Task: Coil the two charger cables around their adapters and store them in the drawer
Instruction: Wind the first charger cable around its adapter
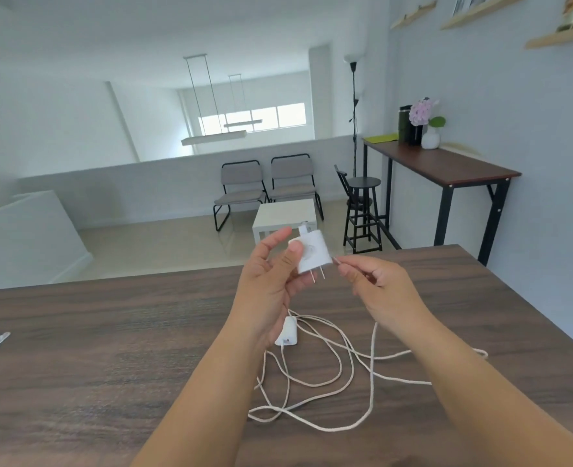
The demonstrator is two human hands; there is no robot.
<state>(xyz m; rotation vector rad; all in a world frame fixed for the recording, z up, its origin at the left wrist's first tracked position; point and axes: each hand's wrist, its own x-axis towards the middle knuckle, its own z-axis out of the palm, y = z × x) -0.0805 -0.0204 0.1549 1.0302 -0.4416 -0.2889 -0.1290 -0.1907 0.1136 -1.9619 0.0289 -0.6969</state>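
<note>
Item one: white adapter [312,251], prongs down, raised above the table's far edge, pinched between thumb and fingers of the left hand [271,281]; the right hand [376,288] pinches its cable [372,365] just beside the adapter body, the slack trailing down to the table [76,348]. Item two: second adapter [287,332], lying flat near mid-table among tangled white loops, untouched; no drawer in view. Handling note, by judgement: keep the adapter steady, lay even snug turns round its body, and feed slack slowly so the two cables do not snag.
</note>
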